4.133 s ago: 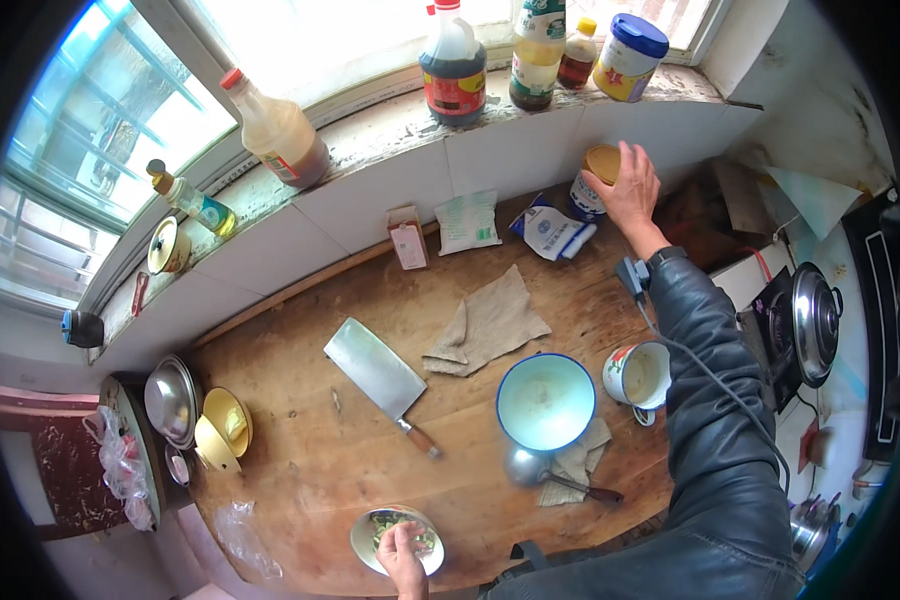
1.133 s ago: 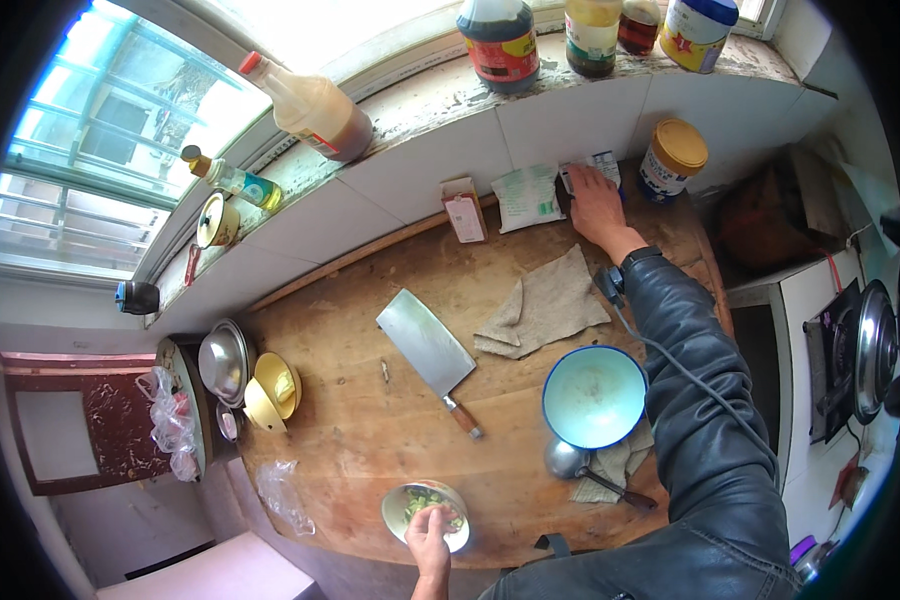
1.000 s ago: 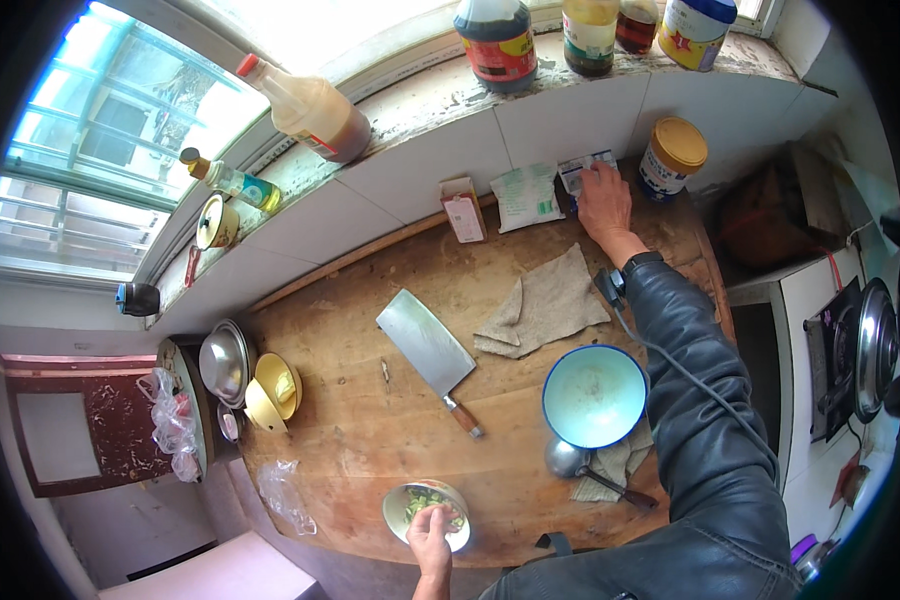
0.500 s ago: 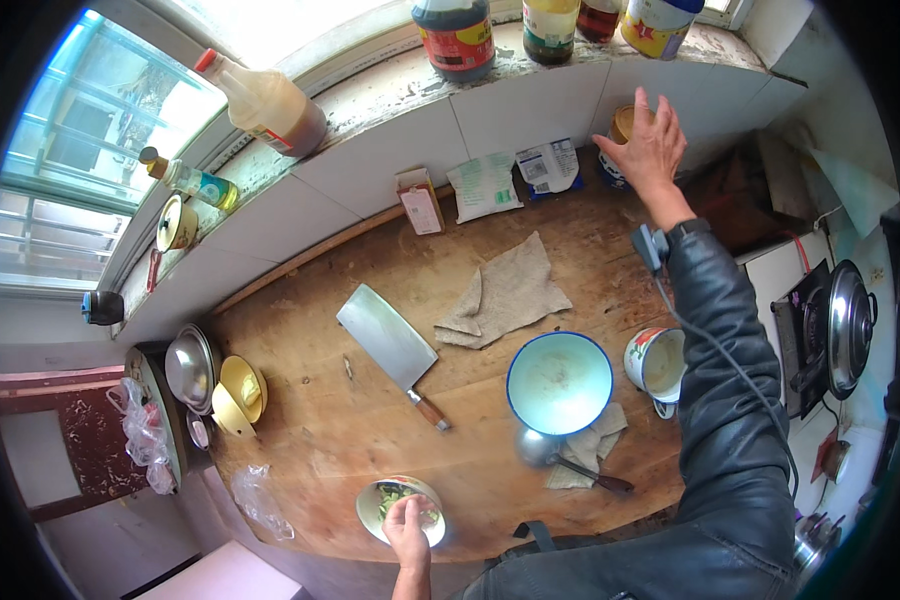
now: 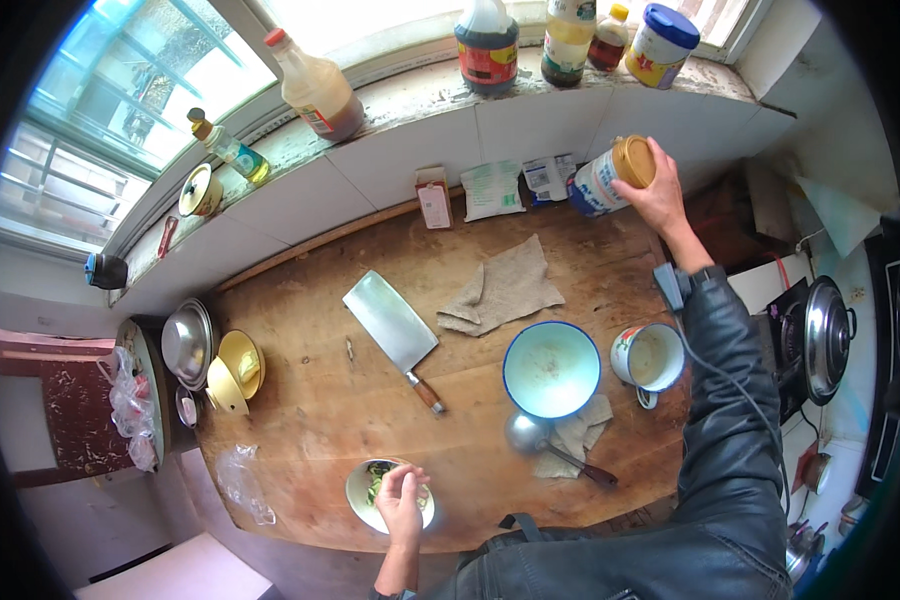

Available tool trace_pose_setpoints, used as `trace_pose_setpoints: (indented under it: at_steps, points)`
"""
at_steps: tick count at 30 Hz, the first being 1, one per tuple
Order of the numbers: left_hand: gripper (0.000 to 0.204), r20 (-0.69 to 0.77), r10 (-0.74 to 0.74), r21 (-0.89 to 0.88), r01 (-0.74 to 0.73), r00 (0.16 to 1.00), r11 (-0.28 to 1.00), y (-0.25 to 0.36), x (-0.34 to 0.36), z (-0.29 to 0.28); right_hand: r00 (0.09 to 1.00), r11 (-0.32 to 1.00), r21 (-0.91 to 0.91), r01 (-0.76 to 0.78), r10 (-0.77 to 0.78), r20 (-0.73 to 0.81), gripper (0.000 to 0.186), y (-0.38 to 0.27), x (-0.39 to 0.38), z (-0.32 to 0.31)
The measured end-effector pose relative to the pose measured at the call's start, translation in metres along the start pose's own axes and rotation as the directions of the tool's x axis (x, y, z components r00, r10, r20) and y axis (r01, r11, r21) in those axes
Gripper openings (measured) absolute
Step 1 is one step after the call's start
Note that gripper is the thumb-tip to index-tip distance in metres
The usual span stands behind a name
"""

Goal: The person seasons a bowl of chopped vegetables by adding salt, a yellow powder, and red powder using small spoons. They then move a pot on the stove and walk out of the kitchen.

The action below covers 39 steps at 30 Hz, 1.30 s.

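Note:
My right hand [image 5: 658, 196] is closed around the gold lid of a blue and white canister [image 5: 599, 186], which leans to the left at the back right of the table. Over a white bowl [image 5: 357, 492] near the front edge, my left hand [image 5: 401, 508] is closed with its fingers drawn together. Whatever may be between them is too small to make out. Chopped green vegetables [image 5: 376, 484] show in that bowl, partly covered by the hand. Left of the canister stand a blue and white packet [image 5: 548, 180], a white and green packet [image 5: 492, 190] and a small pink carton [image 5: 434, 198].
A cleaver [image 5: 390, 322] lies mid-table beside a beige cloth [image 5: 505, 287]. On the right are a blue-rimmed enamel basin [image 5: 551, 370], an enamel mug [image 5: 650, 358] and a ladle [image 5: 530, 432]. Yellow bowls [image 5: 238, 362] sit at the left edge. Several bottles, one dark with a red label [image 5: 487, 65], line the sill.
My right hand has taken hold of the canister, which has gone from upright to tilted left. My left hand stays over the bowl. The whole view has shifted slightly.

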<state>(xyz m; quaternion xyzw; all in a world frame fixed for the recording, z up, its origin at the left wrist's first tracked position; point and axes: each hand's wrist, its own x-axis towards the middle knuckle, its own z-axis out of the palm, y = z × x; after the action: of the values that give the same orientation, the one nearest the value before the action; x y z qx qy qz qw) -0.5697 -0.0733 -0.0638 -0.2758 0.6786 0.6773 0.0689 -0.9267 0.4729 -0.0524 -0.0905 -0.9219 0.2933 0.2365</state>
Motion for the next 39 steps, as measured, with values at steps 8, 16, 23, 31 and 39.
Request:
trace_pose_setpoints:
  at_steps: [8, 16, 23, 31, 39]
  points:
    - [0.082, 0.371, 0.481, 0.376, -0.602, 0.794, 0.705, 0.074, -0.003, 0.038, 0.943, 0.926, 0.325, 0.190, -0.264, 0.200, 0.107, -0.156, -0.132, -0.101]
    - [0.120, 0.561, 0.657, 0.355, -0.863, 0.504, 0.359, 0.076, -0.056, 0.054, 0.869, 0.929, 0.352, 0.115, -0.266, 0.418, 0.109, -0.283, -0.343, -0.142]
    - [0.113, 0.626, 0.621, 0.223, -0.872, 0.471, 0.436, -0.003, -0.121, -0.021, 0.844, 0.980, 0.199, -0.010, -0.098, 0.527, 0.112, -0.331, -0.484, -0.166]
    - [0.108, 0.633, 0.657, 0.165, -0.901, 0.409, 0.401, -0.006, -0.151, -0.102, 0.878, 0.973, 0.188, 0.131, -0.202, 0.435, 0.103, -0.379, -0.549, -0.165]
    - [0.113, 0.757, 0.520, -0.042, -0.766, 0.394, 0.642, -0.004, -0.169, -0.145, 0.787, 0.903, 0.347, 0.252, -0.400, 0.470, 0.091, -0.413, -0.562, -0.190]
